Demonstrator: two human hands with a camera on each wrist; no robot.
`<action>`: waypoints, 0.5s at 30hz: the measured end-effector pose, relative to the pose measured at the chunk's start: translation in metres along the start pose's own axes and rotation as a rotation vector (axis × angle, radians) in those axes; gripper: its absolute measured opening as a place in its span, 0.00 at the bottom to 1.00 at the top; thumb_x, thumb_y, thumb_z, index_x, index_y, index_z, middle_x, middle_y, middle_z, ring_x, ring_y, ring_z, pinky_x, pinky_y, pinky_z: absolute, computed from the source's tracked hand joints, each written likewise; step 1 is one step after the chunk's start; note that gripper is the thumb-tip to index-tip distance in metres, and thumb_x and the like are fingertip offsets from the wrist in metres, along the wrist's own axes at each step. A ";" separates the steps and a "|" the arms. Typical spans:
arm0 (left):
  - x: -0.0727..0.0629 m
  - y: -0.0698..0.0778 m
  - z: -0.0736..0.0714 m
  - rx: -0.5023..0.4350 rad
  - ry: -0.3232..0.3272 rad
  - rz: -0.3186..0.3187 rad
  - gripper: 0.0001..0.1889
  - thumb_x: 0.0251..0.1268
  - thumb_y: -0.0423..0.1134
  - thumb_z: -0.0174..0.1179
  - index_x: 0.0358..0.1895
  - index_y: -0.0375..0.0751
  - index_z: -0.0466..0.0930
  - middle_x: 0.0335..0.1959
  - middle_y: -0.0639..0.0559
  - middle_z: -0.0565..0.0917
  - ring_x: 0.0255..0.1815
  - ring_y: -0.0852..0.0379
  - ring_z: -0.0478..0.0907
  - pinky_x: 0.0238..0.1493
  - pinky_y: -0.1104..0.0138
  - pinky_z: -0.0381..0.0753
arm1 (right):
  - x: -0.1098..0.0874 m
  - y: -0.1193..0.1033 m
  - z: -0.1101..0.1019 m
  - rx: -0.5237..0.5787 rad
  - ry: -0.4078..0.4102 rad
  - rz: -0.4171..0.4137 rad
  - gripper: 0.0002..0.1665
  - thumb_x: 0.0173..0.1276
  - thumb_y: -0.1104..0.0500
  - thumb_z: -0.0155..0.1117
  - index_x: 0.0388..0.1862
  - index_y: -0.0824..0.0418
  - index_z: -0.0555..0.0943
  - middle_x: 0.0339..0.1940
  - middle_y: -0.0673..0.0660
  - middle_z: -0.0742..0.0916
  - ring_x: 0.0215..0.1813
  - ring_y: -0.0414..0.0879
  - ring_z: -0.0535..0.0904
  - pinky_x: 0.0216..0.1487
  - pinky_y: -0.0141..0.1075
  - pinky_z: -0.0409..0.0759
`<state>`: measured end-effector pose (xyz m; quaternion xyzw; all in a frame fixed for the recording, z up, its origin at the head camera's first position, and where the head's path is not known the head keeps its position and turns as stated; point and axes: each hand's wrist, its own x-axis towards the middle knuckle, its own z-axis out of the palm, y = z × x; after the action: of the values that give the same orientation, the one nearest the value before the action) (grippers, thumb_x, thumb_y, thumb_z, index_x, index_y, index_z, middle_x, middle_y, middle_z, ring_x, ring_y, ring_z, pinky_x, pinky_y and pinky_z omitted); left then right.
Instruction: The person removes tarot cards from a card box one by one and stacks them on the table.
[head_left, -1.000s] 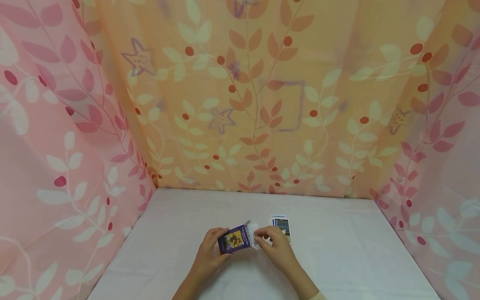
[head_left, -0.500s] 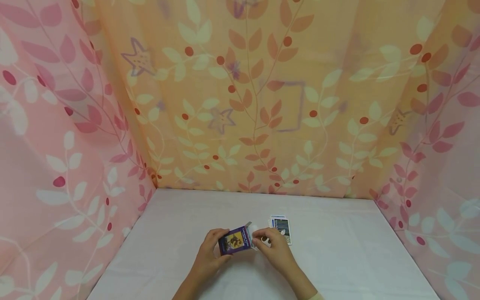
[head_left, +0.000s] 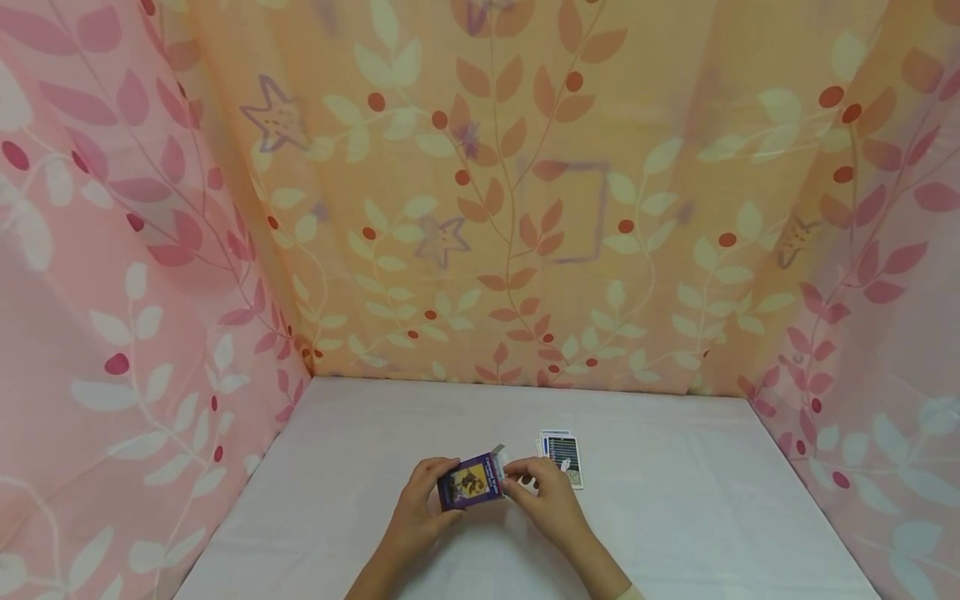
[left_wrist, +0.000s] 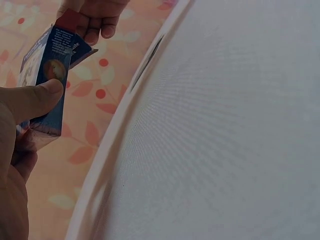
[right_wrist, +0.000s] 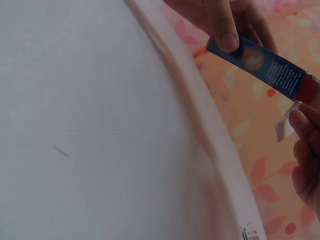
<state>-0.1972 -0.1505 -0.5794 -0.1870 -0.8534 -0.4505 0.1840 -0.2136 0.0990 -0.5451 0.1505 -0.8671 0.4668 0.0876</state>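
My left hand (head_left: pixel 422 500) grips a purple-blue card box (head_left: pixel 471 483) with a yellow picture on its front. In the left wrist view the thumb lies along the box's narrow side (left_wrist: pixel 50 100). The box is tilted, its opened end towards my right hand (head_left: pixel 551 504). Thumb and index finger of that hand pinch at the opened end; in the right wrist view they meet a pale flap (right_wrist: pixel 285 127) there. What lies inside the box is hidden. Just behind the right hand, a small pile of cards (head_left: pixel 564 457) lies on the table, partly covered by the fingers.
A white cloth covers the table (head_left: pixel 337 467). Patterned curtains rise around it: orange behind (head_left: pixel 510 208), pink at the left (head_left: pixel 135 333) and pink at the right (head_left: pixel 885 333).
My right hand has shifted slightly left, closer to the box, and less white shows at the opened end. The left hand and the box have barely moved.
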 end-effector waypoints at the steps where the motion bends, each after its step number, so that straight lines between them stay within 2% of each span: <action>1: 0.000 0.000 0.000 -0.003 0.000 0.003 0.44 0.38 0.30 0.84 0.67 0.46 0.77 0.62 0.64 0.74 0.66 0.58 0.75 0.73 0.62 0.74 | 0.000 0.000 0.000 -0.002 0.002 -0.002 0.10 0.66 0.45 0.73 0.43 0.43 0.87 0.36 0.35 0.86 0.42 0.42 0.79 0.42 0.30 0.76; 9: -0.001 0.000 0.001 -0.012 0.003 0.027 0.45 0.38 0.30 0.84 0.67 0.49 0.77 0.62 0.63 0.75 0.65 0.58 0.76 0.71 0.64 0.75 | -0.001 -0.001 0.002 0.000 0.031 -0.014 0.09 0.63 0.50 0.76 0.42 0.46 0.87 0.36 0.35 0.86 0.41 0.41 0.79 0.41 0.31 0.77; 15: 0.000 0.000 0.001 -0.013 -0.004 0.011 0.46 0.38 0.30 0.84 0.67 0.56 0.76 0.62 0.65 0.74 0.66 0.59 0.75 0.72 0.64 0.74 | 0.000 0.000 0.005 -0.008 0.041 0.006 0.08 0.62 0.52 0.77 0.40 0.44 0.87 0.34 0.36 0.86 0.40 0.41 0.79 0.40 0.29 0.76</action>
<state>-0.1970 -0.1495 -0.5797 -0.1939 -0.8498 -0.4544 0.1839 -0.2137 0.0955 -0.5481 0.1377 -0.8675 0.4665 0.1046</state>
